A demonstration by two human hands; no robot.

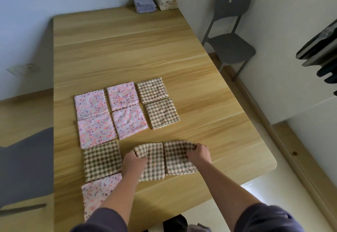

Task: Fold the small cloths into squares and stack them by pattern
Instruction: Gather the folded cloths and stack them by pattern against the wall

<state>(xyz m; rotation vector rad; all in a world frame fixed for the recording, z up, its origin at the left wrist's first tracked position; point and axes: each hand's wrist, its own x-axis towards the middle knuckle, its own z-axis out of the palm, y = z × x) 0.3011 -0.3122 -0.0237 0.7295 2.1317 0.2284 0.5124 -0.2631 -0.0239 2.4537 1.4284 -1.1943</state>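
Left hand [134, 164] pinched the far edge of one check cloth [154, 168], right hand [198, 154] the next cloth [177, 162], likely to fold both into squares on the counter [127, 49].

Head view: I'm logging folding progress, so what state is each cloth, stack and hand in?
Left hand: grips far edge of left checked cloth.
Right hand: grips far edge of right checked cloth.
Four floral squares: folded, flat, unstacked.
Two far checked squares: folded, flat, unstacked.
Near-left checked square: folded, flat.
Nearest floral cloth: flat, partly hidden by left arm.
Blue stack: stacked at far corner.
Cream spotted stack: stacked beside it.
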